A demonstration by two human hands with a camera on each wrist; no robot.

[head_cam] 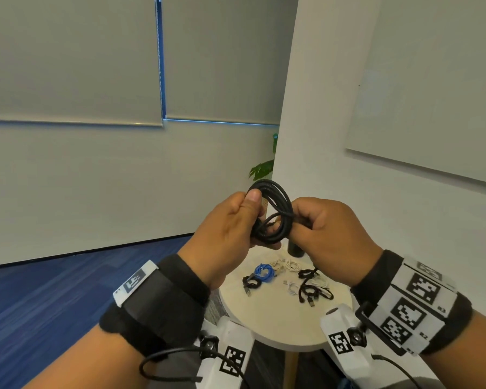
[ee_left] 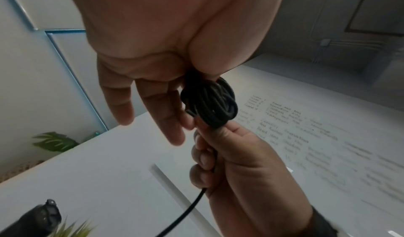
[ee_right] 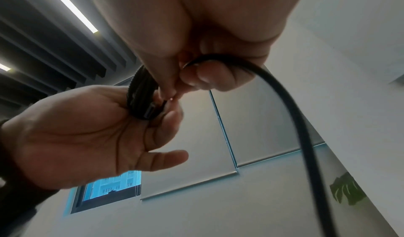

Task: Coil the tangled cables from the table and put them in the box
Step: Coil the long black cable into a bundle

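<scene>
Black braided cable coil [head_cam: 272, 213] pinched by left hand [head_cam: 227, 234] and right hand [head_cam: 331, 234], cable ends hidden in fingers, box unseen, loose cables [head_cam: 288, 280] on round counter [head_cam: 278, 329].

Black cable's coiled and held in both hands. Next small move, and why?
Probably one more wrap: the right hand should feed its loose tail round the black cable coil while the left hand pinches the loops. The left wrist view shows a free strand trailing below the right fist, so the coil looks unfinished. No box shows in any view; other cables wait on the round table.
</scene>
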